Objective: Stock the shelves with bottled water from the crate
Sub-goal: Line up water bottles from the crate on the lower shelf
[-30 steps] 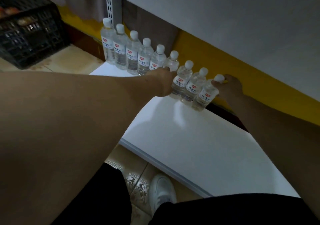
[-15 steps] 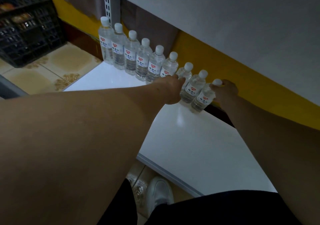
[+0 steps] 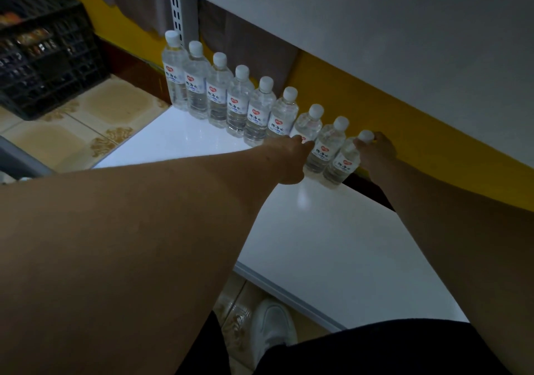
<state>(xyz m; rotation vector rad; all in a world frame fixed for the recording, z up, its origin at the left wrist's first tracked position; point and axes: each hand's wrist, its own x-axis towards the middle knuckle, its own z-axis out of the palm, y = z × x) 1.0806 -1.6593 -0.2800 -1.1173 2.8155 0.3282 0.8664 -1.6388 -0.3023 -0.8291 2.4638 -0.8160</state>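
Nine water bottles (image 3: 261,111) stand in one line along the back of the white shelf (image 3: 332,244), labels out, probably to leave the front for more rows. The right hand (image 3: 375,150) curls round the neck of the end bottle (image 3: 345,159), seemingly steadying it. The left hand (image 3: 291,159) meets the seventh bottle (image 3: 310,123); whether its fingers grip cannot be told. Far left of both, the black crate (image 3: 49,65) sits on the tiled floor (image 3: 86,120).
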